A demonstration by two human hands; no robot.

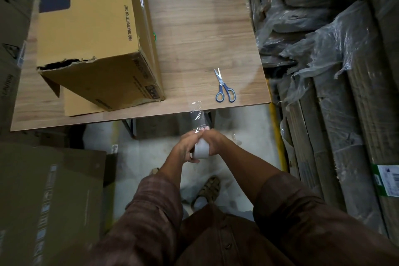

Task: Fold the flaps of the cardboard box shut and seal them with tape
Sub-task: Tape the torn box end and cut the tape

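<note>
The table (205, 34) carried the cardboard box (90, 34), which lay on its side toward the table's left half, long and bulky, with its near end facing the person. That end was not closed: a torn gap showed along its top edge and one flap (85, 103) lay flat on the table under it. The box looked stiff but dented and ragged at the torn edge, so it would likely take firm pressing on the panels, while the frayed rim might crumple if gripped hard. Taking the flaps by their free edges and folding along the creases seemed the sound way. Its weight could not be told.

The scissors (224, 87), blue-handled and with blades nearly together, lay near the table's front right corner, well apart from the box.

Below the table's front edge, the left hand (185, 147) and the right hand (213, 142) met around the roll of tape (201, 149). Both had their fingers curled about the roll, the right clasping its side and the left wrapped on the other side. A clear strip of tape (197, 114) ran up from the roll toward the table edge, crinkled at its far end; it seemed stuck there, though the film was too faint to be sure. The strip was thin, limp and sticky, apt to fold onto itself, so keeping it taut would serve best.
</note>
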